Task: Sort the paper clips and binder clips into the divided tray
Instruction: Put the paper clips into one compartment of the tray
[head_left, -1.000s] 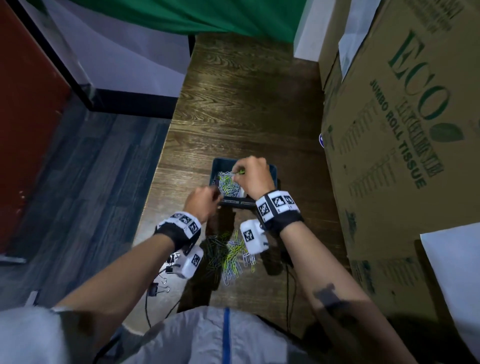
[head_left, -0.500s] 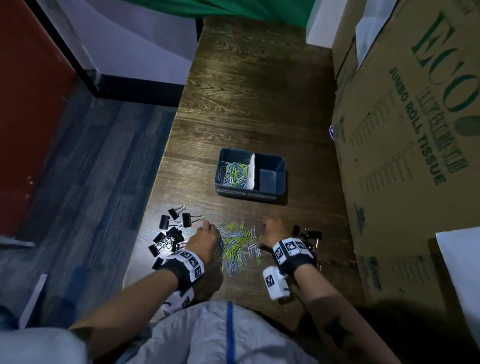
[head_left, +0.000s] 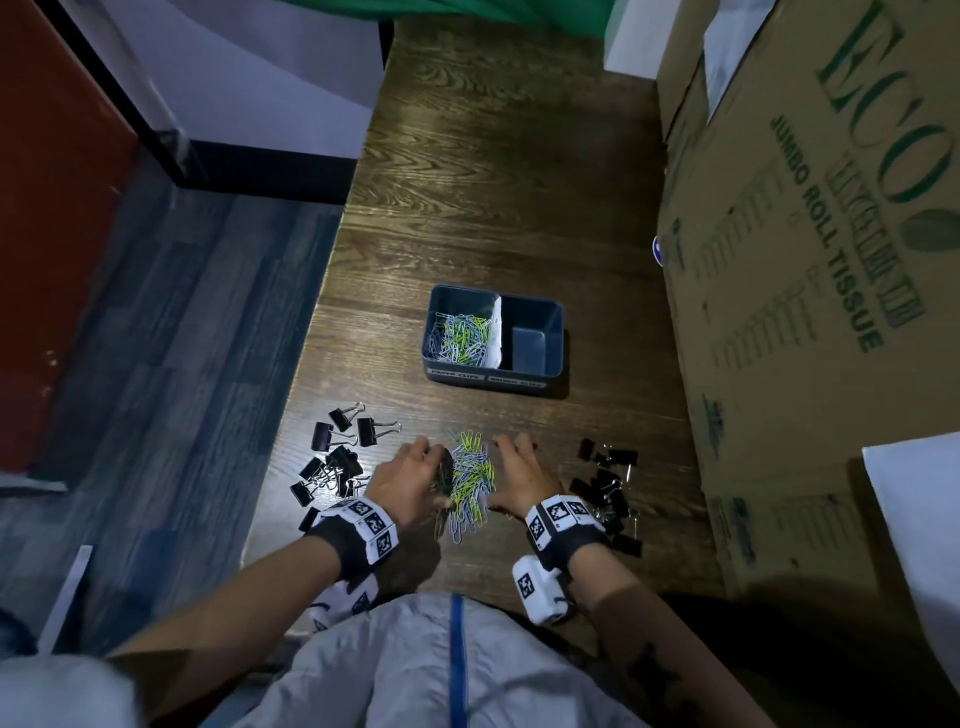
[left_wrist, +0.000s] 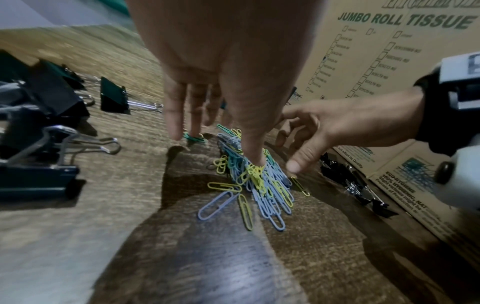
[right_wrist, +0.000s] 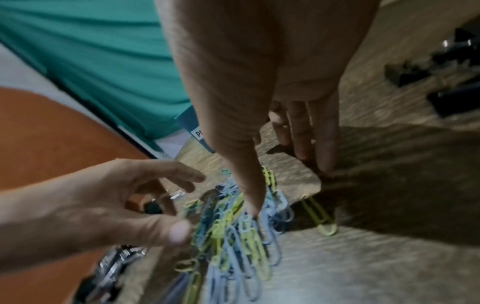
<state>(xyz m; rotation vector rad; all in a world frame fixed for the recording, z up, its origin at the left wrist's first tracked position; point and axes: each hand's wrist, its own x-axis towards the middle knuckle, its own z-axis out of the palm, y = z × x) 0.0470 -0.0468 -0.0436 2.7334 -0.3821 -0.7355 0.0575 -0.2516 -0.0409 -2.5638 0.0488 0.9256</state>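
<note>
A pile of blue, yellow and green paper clips (head_left: 470, 480) (left_wrist: 257, 179) (right_wrist: 233, 232) lies on the dark wooden table near me. My left hand (head_left: 410, 475) (left_wrist: 221, 123) flanks its left side, fingers spread and pointing down, thumb tip touching the clips. On the right side my right hand (head_left: 519, 475) (right_wrist: 280, 164) does the same, its thumb on the heap. Neither hand holds anything. The blue divided tray (head_left: 558, 338) stands farther out, with paper clips in its left compartment and its right one bare. Black binder clips (head_left: 337, 457) lie left, and another group of binder clips (head_left: 608, 488) right.
A large cardboard box (head_left: 810, 260) printed "JUMBO ROLL TISSUE" walls off the table's right side. The table's left edge (head_left: 311, 332) drops to a grey floor. A green cloth (head_left: 498, 10) hangs at the far end. Bare wood lies between the pile and the tray.
Both hands have come back from the tray to the near paper clip pile. They have settled on either side of it with the fingers spread.
</note>
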